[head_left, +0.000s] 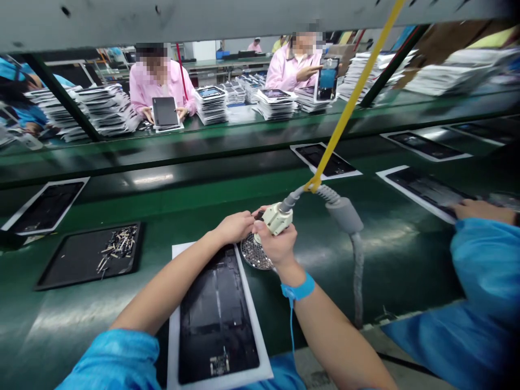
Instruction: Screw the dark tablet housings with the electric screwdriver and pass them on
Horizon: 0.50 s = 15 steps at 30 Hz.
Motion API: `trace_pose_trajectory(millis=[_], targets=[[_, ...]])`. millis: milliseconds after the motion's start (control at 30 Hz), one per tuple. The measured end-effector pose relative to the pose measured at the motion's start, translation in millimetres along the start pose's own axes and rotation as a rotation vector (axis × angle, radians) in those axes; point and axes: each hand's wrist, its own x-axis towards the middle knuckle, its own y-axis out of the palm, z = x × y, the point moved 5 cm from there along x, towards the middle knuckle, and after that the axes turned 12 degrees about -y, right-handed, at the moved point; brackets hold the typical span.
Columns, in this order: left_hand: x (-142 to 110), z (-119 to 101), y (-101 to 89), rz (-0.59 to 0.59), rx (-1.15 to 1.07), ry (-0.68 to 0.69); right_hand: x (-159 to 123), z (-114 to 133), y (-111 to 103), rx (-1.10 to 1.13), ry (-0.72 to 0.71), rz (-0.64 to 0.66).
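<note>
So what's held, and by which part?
The right hand grips an electric screwdriver by its white body; whether the left hand holds anything cannot be told.

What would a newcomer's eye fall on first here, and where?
At centre, the right hand holds a white electric screwdriver, hung from a yellow cord, above a round dish of screws. Below them, a black tablet lies on a white sheet. Across the belt, tall stacks of tablets rise.

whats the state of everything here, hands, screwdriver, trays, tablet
left hand, raised beside the screwdriver, fingers curled
right hand, gripping the screwdriver
electric screwdriver, held up, hose attached
yellow cord, taut, tied to the hose
round screw tray, under the hands, full of screws
black tray, loose screws heaped in it
tablet, lying flat on a white sheet
wrist strap, fastened on the right wrist
</note>
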Motion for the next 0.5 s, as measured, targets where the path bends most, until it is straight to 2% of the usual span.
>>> trace_pose_trajectory(millis=[67, 167, 300, 400, 500], targets=[[-28, 18, -14.8, -0.11, -0.035, -0.052, -1, 1, 2, 0.041, 0.015, 0.023], [-84, 55, -34.1, -0.244, -0.093, -0.154, 0, 5, 7, 0.112, 0.035, 0.028], [-154, 100, -46.0, -0.432, -0.163, -0.298, 5, 2, 17, 0.158, 0.086, 0.009], [-179, 116, -44.2, -0.542, -0.204, -0.38, 8, -4, 25, 0.157, 0.097, -0.01], [-178, 117, -37.4, -0.521, -0.23, -0.389, 8, -11, 29, 0.157, 0.111, -0.03]])
